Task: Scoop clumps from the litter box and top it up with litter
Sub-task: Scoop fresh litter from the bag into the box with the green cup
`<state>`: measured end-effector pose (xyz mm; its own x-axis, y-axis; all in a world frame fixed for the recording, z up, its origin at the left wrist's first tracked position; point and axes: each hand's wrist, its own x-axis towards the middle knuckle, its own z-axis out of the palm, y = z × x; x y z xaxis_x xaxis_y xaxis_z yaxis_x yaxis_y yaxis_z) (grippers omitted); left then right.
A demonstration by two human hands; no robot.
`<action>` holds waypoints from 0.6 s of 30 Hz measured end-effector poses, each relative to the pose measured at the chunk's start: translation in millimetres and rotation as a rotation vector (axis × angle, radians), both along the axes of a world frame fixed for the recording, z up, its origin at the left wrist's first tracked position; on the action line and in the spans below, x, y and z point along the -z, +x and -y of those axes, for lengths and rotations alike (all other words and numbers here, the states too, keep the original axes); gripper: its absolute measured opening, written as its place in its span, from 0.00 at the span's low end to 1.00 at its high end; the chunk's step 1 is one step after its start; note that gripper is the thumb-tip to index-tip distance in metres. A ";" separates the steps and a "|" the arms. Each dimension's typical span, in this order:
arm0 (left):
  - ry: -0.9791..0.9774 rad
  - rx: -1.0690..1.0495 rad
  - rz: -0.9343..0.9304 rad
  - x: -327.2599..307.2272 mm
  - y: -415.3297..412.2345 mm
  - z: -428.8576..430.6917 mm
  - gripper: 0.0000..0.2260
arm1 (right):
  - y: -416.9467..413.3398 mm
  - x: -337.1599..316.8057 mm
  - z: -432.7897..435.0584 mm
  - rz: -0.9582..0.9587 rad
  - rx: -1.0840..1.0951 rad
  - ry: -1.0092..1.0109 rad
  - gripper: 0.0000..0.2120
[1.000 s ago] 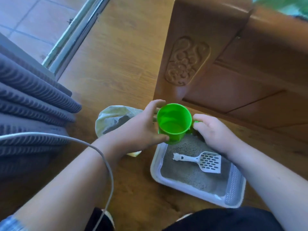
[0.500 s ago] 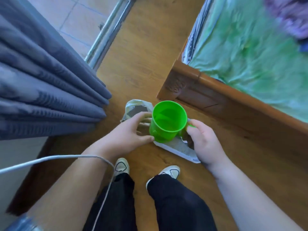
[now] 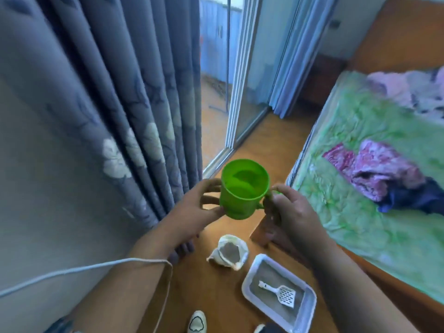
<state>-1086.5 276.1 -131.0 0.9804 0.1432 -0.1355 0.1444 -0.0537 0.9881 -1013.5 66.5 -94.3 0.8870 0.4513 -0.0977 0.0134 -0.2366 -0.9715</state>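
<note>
A green plastic cup point(image 3: 242, 191) is held up in front of me, well above the floor. My left hand point(image 3: 199, 207) grips its left side, fingers curled round the wall. My right hand point(image 3: 288, 207) pinches the cup's handle on the right. Far below on the wooden floor lies the white litter box point(image 3: 310, 308) with grey litter and a white slotted scoop point(image 3: 281, 294) lying in it. An open litter bag point(image 3: 228, 252) sits just left of the box, showing grey litter inside.
Grey flowered curtains point(image 3: 115, 121) hang at the left. A sliding glass door point(image 3: 242, 87) stands ahead. A bed with a green cover point(image 3: 360, 179) and crumpled clothes fills the right. A white cable point(image 3: 84, 267) crosses my left arm. My shoe point(image 3: 197, 322) shows at the bottom.
I have stood up: the cup in both hands has risen high above the floor, and the view lifted so the litter box and bag now lie far below.
</note>
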 end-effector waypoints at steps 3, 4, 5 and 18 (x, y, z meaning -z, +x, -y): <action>-0.037 -0.154 0.066 -24.3 -31.2 -11.9 0.25 | -6.2 -33.6 -18.4 0.081 -0.163 0.070 0.14; -0.049 -0.204 0.079 -29.1 -43.2 -12.9 0.25 | -8.1 -41.1 -23.5 0.112 -0.224 0.076 0.15; -0.053 -0.251 0.091 -33.6 -55.1 -13.0 0.24 | -8.6 -47.4 -29.2 0.136 -0.283 0.085 0.16; -0.111 -1.044 0.080 -65.0 -252.9 93.4 0.16 | -107.6 -70.5 -73.0 0.134 -1.029 0.132 0.13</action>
<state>-1339.5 182.7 -66.0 0.3841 0.9126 -0.1398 0.0006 0.1512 0.9885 -1121.0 139.5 -23.8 0.0683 0.9946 0.0781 0.2582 0.0580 -0.9644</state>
